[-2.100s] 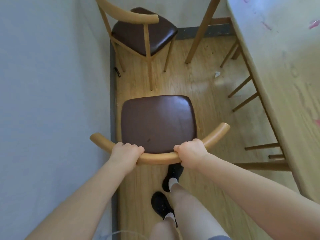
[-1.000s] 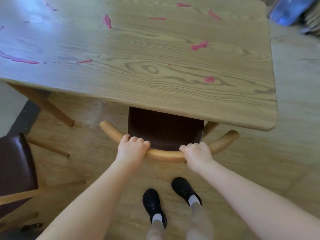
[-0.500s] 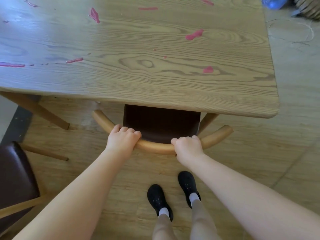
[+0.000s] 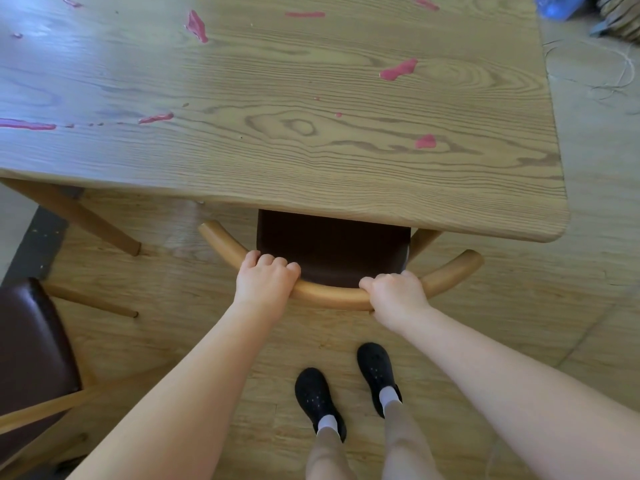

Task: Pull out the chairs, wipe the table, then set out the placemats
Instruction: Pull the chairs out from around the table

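Both of our hands grip one chair from the head view: our left hand point(image 4: 265, 284) is curled over the curved backrest point(image 4: 332, 296) toward its left side, knuckles up and fingers point(image 4: 277, 264) pressed together and wrapped down over the far edge, while our right hand point(image 4: 398, 296) is closed in a fist around the same rail toward its right side, fingers point(image 4: 379, 280) tucked tight against the wood. Between our two hands a short bare stretch of the rail shows, and beyond each hand it sweeps away and up in a smooth arc to a rounded end. That rail is round-section pale wood with a satin finish. Just past our fingertips lies the chair's seat point(image 4: 332, 247), a dark brown padded cushion with a faint sheen, its far part hidden under the table point(image 4: 311, 140). That tabletop stretches well beyond our fingers: light oak-coloured with bold swirling grain, a rounded corner to the right, and several pink smears point(image 4: 398, 69) scattered across it. Left of our left arm, a second chair point(image 4: 31, 358) with the same dark cushion and pale frame stands clear of the table. Below our hands, two black shoes point(image 4: 318, 398) rest on the wood-plank floor point(image 4: 519, 306).
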